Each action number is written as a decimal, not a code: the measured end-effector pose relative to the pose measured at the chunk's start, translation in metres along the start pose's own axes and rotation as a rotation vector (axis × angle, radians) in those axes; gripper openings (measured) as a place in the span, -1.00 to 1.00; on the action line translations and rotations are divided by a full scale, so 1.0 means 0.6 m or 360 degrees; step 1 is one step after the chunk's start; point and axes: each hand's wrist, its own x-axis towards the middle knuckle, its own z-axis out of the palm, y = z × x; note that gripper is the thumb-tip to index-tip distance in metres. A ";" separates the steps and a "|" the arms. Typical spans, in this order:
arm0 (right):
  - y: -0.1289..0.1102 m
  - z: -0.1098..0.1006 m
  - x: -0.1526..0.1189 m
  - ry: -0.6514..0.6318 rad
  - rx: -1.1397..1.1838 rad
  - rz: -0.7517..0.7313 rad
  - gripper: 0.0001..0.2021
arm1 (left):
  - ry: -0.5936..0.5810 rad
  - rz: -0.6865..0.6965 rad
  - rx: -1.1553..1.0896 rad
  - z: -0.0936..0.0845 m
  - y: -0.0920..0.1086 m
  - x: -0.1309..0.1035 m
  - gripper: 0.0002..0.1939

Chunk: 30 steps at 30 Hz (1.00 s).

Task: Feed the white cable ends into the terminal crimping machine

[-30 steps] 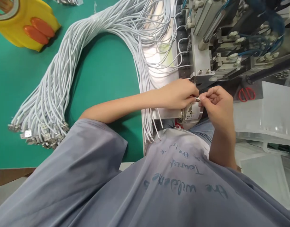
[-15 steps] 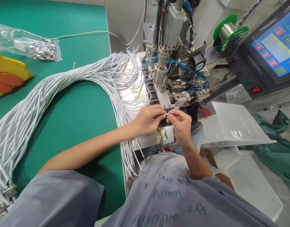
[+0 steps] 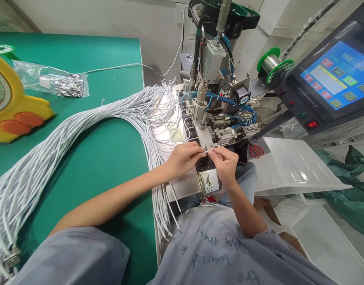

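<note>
My left hand [image 3: 184,159] and my right hand [image 3: 225,163] meet fingertip to fingertip at the front of a metal machine [image 3: 203,132]. Between them they pinch a thin white cable end [image 3: 207,151], mostly covered by the fingers. A large bundle of white cables [image 3: 90,114] runs over the green table and fans out beside my left hand, with several loose ends hanging at the table's edge. Just below the hands is a box-like part with a white label [image 3: 211,181].
At the right are a lit control screen [image 3: 339,75], a solder wire spool [image 3: 271,65], red-handled scissors [image 3: 256,151] and a translucent plastic sheet [image 3: 300,166]. On the green table [image 3: 110,158] lie a bag of metal parts [image 3: 69,86] and a yellow object [image 3: 27,113].
The view has tilted up, so everything sits lower in the picture. My hands have come slightly closer together, still pinching the white cable end.
</note>
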 end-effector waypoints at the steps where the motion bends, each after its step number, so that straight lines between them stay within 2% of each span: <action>1: 0.004 0.008 -0.004 0.0045 0.0043 0.0039 -0.85 | 0.0004 -0.0042 -0.0042 0.001 0.000 0.000 -0.82; 3: 0.008 0.015 -0.010 0.0064 0.0161 0.0126 -0.82 | 0.0004 -0.0052 -0.0069 0.002 0.000 0.000 -0.80; 5: 0.008 0.009 -0.008 -0.0037 0.0225 0.0190 -0.80 | -0.0016 0.0090 0.0075 -0.003 -0.002 0.002 -0.77; 9: -0.007 -0.028 0.014 -0.0411 -0.0065 0.0187 -0.84 | -0.0111 0.0734 0.0785 -0.022 -0.007 0.011 -0.73; 11: -0.014 -0.039 0.022 -0.0519 -0.0242 0.0154 -0.85 | -0.0144 0.0934 0.0983 -0.025 -0.008 0.013 -0.74; 13: -0.016 -0.038 0.022 -0.0492 -0.0288 0.0144 -0.84 | -0.0114 0.0847 0.0939 -0.019 -0.007 0.010 -0.76; 16: -0.010 -0.021 0.008 -0.0269 -0.0146 0.0182 -0.81 | -0.0044 0.0402 0.0638 0.003 -0.002 -0.003 -0.77; 18: 0.002 -0.014 -0.004 -0.0145 -0.0060 0.0224 -0.79 | -0.0075 0.0203 0.0508 0.016 0.001 -0.011 -0.74; 20: 0.020 -0.017 -0.012 -0.0112 -0.0077 0.0270 -0.78 | -0.0200 0.0188 0.0534 0.024 0.004 -0.017 -0.72; 23: 0.057 -0.039 -0.014 -0.0175 -0.0167 0.0367 -0.77 | -0.0542 0.0251 0.0725 0.029 0.004 -0.021 -0.74; 26: 0.090 -0.062 -0.010 -0.0242 -0.0133 0.0466 -0.77 | -0.0829 0.0213 0.0850 0.034 0.000 -0.024 -0.74; 30: 0.110 -0.062 -0.005 -0.0329 -0.0055 0.0539 -0.78 | -0.0930 0.0176 0.0846 0.041 -0.008 -0.028 -0.74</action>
